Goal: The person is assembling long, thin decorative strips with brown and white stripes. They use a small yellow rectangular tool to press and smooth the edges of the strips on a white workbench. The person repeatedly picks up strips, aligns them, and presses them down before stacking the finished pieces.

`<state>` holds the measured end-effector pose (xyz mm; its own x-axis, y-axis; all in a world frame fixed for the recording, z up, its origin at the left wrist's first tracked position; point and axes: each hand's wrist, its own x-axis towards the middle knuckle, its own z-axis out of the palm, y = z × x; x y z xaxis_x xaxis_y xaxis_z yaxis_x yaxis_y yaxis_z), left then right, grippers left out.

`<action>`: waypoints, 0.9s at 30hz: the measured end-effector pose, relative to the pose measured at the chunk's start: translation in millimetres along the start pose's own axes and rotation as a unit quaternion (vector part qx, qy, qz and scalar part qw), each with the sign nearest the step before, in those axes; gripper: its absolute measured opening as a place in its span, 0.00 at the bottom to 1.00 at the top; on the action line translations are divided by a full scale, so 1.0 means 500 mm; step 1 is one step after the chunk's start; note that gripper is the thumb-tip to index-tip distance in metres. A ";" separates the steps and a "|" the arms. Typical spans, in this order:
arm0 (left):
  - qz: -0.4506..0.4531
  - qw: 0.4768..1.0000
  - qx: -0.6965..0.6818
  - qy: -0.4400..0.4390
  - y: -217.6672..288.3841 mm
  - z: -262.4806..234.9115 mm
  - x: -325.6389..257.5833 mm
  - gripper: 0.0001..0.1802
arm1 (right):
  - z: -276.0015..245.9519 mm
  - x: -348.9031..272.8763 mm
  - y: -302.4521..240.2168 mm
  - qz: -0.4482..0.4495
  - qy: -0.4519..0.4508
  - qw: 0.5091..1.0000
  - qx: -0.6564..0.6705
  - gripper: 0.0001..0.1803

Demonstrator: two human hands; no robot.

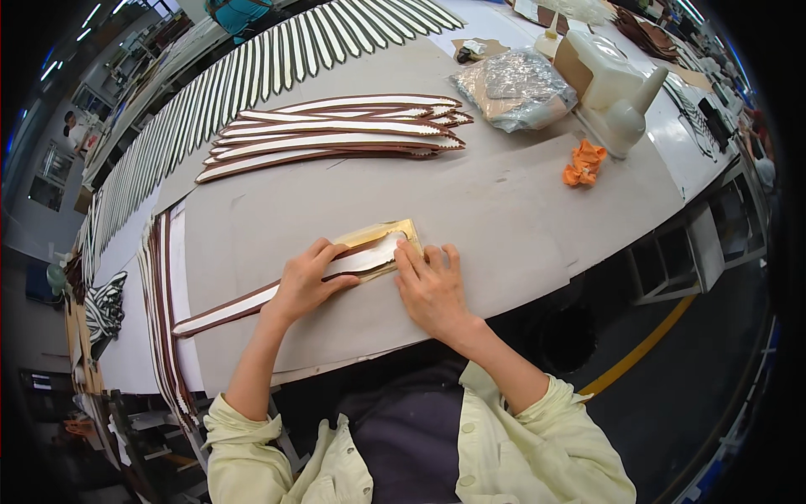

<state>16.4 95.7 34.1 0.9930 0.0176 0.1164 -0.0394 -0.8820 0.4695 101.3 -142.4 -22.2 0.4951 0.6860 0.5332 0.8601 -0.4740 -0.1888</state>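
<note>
Right hand (432, 294) — apparently on strip (367, 259)

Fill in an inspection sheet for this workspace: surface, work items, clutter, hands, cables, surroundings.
Surface: grey sheet covering much of the table.
Work items: brown-edged white strip, one end over a yellowish board.
Clutter: pile of similar strips, clear plastic bag, orange cloth, whitish container; row of dark-edged strips along the far side.
Hands: left hand has thumb and fingers either side of the strip; right hand has fingertips at its end over the board; firmness of grip unclear.
Cables: none identifiable.
Surroundings: yellow floor line, person in blue beyond the table.
</note>
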 end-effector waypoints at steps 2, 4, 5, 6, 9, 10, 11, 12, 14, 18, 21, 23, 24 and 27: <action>0.019 0.999 0.007 -0.025 -0.010 -0.012 0.005 0.30 | -0.001 0.001 0.000 0.000 0.001 1.000 0.007 0.25; 0.024 0.999 0.000 -0.037 -0.018 -0.013 0.003 0.30 | -0.003 0.002 -0.001 -0.002 0.000 1.000 0.016 0.26; 0.026 0.999 -0.003 -0.042 -0.021 -0.013 0.002 0.30 | -0.004 0.004 -0.001 -0.003 -0.001 1.000 0.020 0.26; 0.014 0.998 -0.001 -0.053 -0.020 -0.013 0.002 0.29 | -0.005 0.003 0.000 -0.003 0.000 1.000 0.022 0.26; -0.011 0.998 -0.027 -0.055 -0.007 -0.011 0.002 0.28 | -0.007 0.004 0.001 -0.001 0.000 1.000 0.029 0.27; -0.011 0.998 -0.056 -0.035 -0.004 -0.009 0.002 0.28 | -0.008 0.005 0.000 0.001 -0.002 1.000 0.030 0.28; -0.011 0.996 -0.085 -0.015 -0.003 -0.006 0.001 0.28 | -0.008 0.005 0.000 0.003 -0.003 0.999 0.032 0.28; -0.014 0.995 -0.094 -0.028 -0.006 -0.009 0.001 0.27 | -0.008 0.005 0.000 0.000 -0.003 0.999 0.033 0.28; -0.018 0.992 -0.113 -0.052 -0.015 -0.014 0.005 0.27 | -0.008 0.006 0.001 -0.004 -0.005 0.999 0.033 0.29; -0.043 0.983 -0.171 -0.056 -0.009 -0.020 0.012 0.28 | -0.011 0.007 0.001 -0.006 -0.005 1.000 0.029 0.28; -0.043 0.970 -0.239 -0.017 -0.015 -0.002 0.003 0.29 | -0.012 0.008 0.001 -0.008 -0.004 0.999 0.031 0.28; -0.053 0.960 -0.276 0.008 -0.012 0.011 -0.002 0.30 | -0.013 0.008 0.001 -0.007 -0.003 1.000 0.031 0.27; -0.062 0.956 -0.285 0.018 -0.007 0.014 -0.003 0.30 | -0.013 0.008 0.002 -0.006 -0.004 0.999 0.032 0.27; -0.075 0.959 -0.273 0.024 0.001 0.016 -0.006 0.31 | -0.014 0.008 0.003 -0.004 -0.007 0.999 0.035 0.27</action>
<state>14.0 91.6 27.2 0.9865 0.1577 0.0451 0.0384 -0.4897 0.8711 103.6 -144.3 -14.7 0.4897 0.6971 0.5236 0.8701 -0.4292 -0.2423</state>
